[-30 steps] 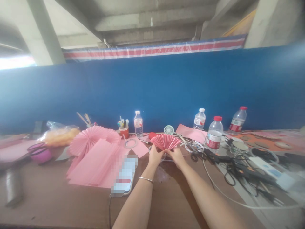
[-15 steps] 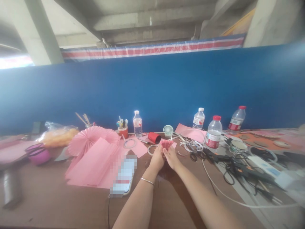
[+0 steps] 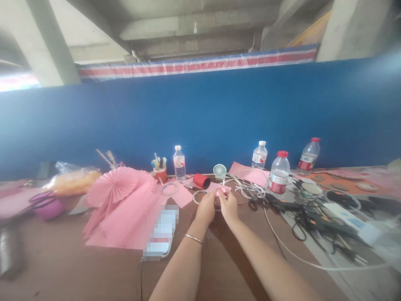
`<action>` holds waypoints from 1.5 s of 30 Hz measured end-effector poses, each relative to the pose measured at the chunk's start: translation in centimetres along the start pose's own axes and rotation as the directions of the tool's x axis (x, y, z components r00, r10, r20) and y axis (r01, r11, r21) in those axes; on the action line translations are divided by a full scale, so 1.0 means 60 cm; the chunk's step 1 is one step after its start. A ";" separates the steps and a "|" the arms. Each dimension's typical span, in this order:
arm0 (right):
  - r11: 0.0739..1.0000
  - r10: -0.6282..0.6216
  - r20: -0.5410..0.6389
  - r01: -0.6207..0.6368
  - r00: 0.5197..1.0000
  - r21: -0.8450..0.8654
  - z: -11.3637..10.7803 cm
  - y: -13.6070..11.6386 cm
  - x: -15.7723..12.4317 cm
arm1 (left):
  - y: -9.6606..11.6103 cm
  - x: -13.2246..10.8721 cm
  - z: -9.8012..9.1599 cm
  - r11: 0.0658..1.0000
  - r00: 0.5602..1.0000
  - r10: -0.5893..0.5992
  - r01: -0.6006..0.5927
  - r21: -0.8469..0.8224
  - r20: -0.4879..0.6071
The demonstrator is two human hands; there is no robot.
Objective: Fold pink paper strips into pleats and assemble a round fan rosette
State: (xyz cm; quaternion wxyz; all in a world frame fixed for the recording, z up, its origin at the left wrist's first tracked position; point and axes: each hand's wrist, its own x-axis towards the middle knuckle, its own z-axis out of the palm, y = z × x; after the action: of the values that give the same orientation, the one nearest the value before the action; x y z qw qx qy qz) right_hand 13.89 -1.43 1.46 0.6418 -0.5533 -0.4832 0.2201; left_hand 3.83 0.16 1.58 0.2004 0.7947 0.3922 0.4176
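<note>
Both my hands meet over the middle of the brown table (image 3: 216, 271), closed around a small piece of pleated pink paper (image 3: 222, 192). My left hand (image 3: 206, 207) grips it from the left, a thin bangle on that wrist. My right hand (image 3: 229, 209) pinches it from the right, thumb near the top. Most of the paper is hidden by my fingers. Just beyond the hands lie a red cup on its side (image 3: 201, 181) and a small white fan (image 3: 219, 171). A white ring (image 3: 197, 197) sits beside my left hand.
Left are a pleated pink paper fan (image 3: 114, 186), pink sheets (image 3: 125, 225), a phone (image 3: 163, 232) and a purple container (image 3: 46, 205). Bottles, including a red-capped bottle (image 3: 279, 173), stand at the back. Tangled black cables (image 3: 316, 217) and a power strip (image 3: 344, 215) lie right.
The pleated pink paper, fanned out above my fingers before, is now folded down and mostly covered by them. My hands stay close together in about the same place.
</note>
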 end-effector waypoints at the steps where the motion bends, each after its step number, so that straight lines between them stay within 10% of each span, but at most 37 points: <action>1: 1.000 0.000 -0.011 0.000 1.000 0.007 -0.001 0.002 0.002 | -0.001 -0.001 0.000 1.000 1.000 0.009 -0.009 -0.002 0.002; 7: 0.965 -0.078 0.050 0.063 0.996 0.254 -0.001 0.015 0.014 | -0.017 0.009 0.009 0.979 0.998 -0.059 0.064 -0.196 0.031; 15: 0.777 0.034 0.231 -0.171 0.972 0.605 0.014 0.021 0.015 | -0.018 0.018 -0.010 0.917 0.965 -0.244 0.196 -0.348 -0.100; 27: 0.601 0.237 0.117 -0.240 0.964 0.763 -0.016 0.036 0.052 | -0.004 0.014 -0.006 0.905 0.970 -0.232 0.190 -0.380 -0.069; 38: 0.589 0.228 0.281 -0.362 0.932 0.723 -0.004 0.034 0.034 | -0.003 0.006 -0.013 0.968 0.944 -0.203 0.154 -0.197 -0.261; 45: 0.641 0.277 0.178 -0.320 0.944 0.698 -0.020 0.033 0.045 | -0.017 0.018 -0.008 0.768 0.908 -0.364 0.168 -0.618 -0.205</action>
State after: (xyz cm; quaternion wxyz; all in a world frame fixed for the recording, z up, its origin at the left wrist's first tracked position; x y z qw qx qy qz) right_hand 16.59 0.78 0.76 0.7475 -0.3243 -0.2780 0.5087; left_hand 3.31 1.65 1.73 0.4292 0.5519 0.3804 0.6054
